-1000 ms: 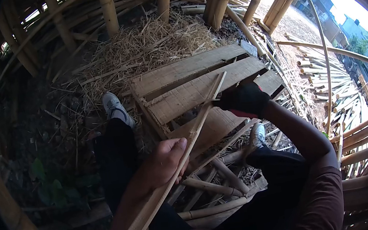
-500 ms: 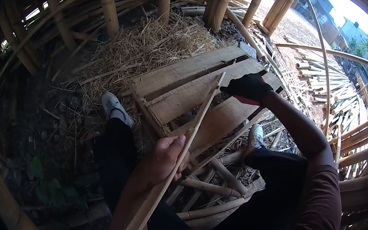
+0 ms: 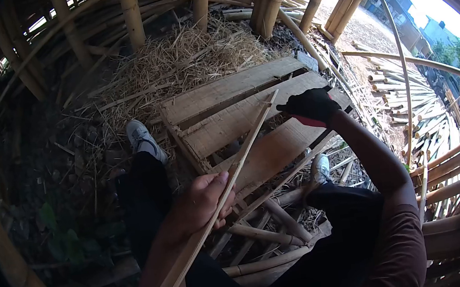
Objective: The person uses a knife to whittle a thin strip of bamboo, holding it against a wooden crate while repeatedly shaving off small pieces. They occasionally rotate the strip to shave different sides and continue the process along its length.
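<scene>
My bare left hand [image 3: 208, 199] is closed around a long, split bamboo strip [image 3: 243, 154], thumb along its upper side. The strip slants from the bottom edge of the view up to a thin tip over a wooden slatted bench [image 3: 227, 122]. A small notch or raised sliver shows near that tip. My right hand [image 3: 313, 108], in a black glove with red on the palm side, is closed just right of the tip, with a narrow gap between them. Whatever its fingers hold is hidden.
Dry shavings [image 3: 190, 56] are heaped behind the bench. Upright bamboo poles [image 3: 273, 0] stand at the back, and cut bamboo pieces [image 3: 417, 103] lie in the sun at right. Crossed bamboo poles [image 3: 264, 234] lie between my legs. A curved bamboo rail [image 3: 27, 271] borders the left.
My right hand has shifted slightly right, away from the strip's tip. The left hand keeps its hold on the strip, and the whole view has moved a little.
</scene>
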The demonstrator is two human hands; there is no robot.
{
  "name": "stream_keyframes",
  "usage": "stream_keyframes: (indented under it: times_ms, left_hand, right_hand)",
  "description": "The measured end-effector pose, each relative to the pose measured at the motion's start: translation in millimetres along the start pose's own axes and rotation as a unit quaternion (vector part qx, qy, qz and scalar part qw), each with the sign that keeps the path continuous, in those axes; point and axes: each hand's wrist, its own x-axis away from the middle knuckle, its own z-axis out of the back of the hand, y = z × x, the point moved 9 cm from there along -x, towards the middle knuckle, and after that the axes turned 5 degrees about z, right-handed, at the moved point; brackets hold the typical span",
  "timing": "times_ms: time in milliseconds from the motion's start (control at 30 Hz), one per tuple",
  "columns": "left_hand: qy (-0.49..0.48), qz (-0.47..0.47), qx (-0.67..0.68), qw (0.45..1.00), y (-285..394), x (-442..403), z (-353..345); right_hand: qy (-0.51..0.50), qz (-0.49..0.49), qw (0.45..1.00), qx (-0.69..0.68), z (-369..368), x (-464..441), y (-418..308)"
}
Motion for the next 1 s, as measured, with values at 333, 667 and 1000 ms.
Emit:
stream_keyframes:
  times_ms: [333, 667, 1000]
  left_hand:
    - [0.019, -0.002, -0.041, 0.999, -0.5, 0.0, 1.7]
    - [0.005, 0.003, -0.014, 1.0, 0.1, -0.3, 0.2]
    - [0.009, 0.011, -0.005, 1.0, -1.8, -0.3, -1.2]
  right_hand:
    - [-0.045, 0.012, 0.998, 0.045, -0.1, -10.3, 5.1]
    - [-0.072, 0.013, 0.997, 0.023, 1.4, -9.1, 8.3]
    - [-0.035, -0.014, 0.999, -0.002, 10.8, -7.0, 3.4]
